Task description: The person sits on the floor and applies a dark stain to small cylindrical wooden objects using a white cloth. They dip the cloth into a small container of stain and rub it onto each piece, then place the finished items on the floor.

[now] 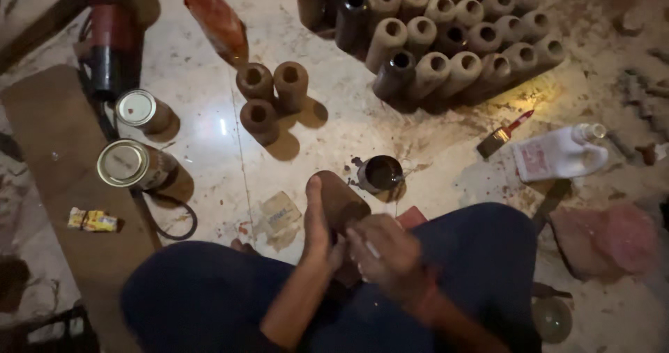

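Looking down from my head camera, my left hand (pixel 319 222) is wrapped around a brown wooden cylinder (pixel 341 201) propped over my lap, just this side of the small open tin of dark finish (pixel 382 173) on the floor. My right hand (pixel 385 252) is curled shut on a thin pale stick-like tool (pixel 368 247), its tip at the cylinder's near end. I judge a firm left grip and short, light strokes suit this best. Beyond the tin stands the cluster of cylinders (pixel 453 39); right of it lies a paintbrush (pixel 503 135).
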`<move>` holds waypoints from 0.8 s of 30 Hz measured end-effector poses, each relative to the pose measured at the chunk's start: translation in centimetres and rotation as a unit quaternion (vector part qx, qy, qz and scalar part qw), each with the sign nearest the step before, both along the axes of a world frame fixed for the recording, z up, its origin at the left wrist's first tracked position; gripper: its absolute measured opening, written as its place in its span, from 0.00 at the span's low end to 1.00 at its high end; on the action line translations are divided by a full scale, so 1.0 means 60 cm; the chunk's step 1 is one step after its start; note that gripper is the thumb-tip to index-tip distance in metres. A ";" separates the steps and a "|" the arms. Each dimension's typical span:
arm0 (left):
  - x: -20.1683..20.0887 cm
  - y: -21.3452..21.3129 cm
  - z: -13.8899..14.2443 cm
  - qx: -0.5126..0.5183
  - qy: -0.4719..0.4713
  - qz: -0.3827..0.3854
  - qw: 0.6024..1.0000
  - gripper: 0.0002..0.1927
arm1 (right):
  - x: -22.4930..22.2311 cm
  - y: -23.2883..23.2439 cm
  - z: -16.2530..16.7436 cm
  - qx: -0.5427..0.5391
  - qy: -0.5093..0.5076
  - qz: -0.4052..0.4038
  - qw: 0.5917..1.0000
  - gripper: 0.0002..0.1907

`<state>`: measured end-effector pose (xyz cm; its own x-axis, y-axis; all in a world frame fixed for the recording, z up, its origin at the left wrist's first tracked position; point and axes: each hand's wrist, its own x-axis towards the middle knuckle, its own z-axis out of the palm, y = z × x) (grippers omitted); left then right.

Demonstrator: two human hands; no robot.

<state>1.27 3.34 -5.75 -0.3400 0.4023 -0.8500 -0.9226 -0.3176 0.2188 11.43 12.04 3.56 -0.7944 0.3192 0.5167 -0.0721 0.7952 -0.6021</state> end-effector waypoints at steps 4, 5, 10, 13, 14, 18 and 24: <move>0.002 0.002 0.011 0.013 0.007 0.021 1.000 0.42 | 0.005 -0.008 -0.012 -0.013 -0.034 -0.084 0.996 0.07; 0.000 0.003 0.012 0.018 0.017 0.019 1.000 0.42 | 0.006 -0.011 -0.014 -0.012 -0.026 -0.050 0.998 0.07; 0.003 0.001 0.016 0.054 0.039 0.004 0.998 0.41 | 0.001 -0.005 -0.016 0.049 0.004 -0.013 0.999 0.07; 0.005 0.000 0.016 0.071 0.063 0.013 0.995 0.41 | -0.006 -0.001 -0.012 0.042 0.028 -0.062 0.997 0.08; 0.005 0.001 0.015 0.049 0.065 0.017 0.997 0.39 | -0.008 -0.001 -0.010 0.033 0.029 -0.063 0.997 0.07; 0.005 0.005 0.015 0.015 0.052 0.010 0.998 0.36 | -0.019 -0.006 0.001 -0.036 0.012 -0.086 0.996 0.07; 0.003 0.005 0.015 0.009 0.017 0.016 1.000 0.35 | -0.022 -0.011 0.006 -0.102 0.010 -0.127 0.987 0.06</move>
<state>1.46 3.61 -4.84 -0.3809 0.4054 -0.8310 -0.9044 -0.3502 0.2437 10.10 11.38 3.92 -0.6651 0.6062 0.4361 0.1008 0.6515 -0.7519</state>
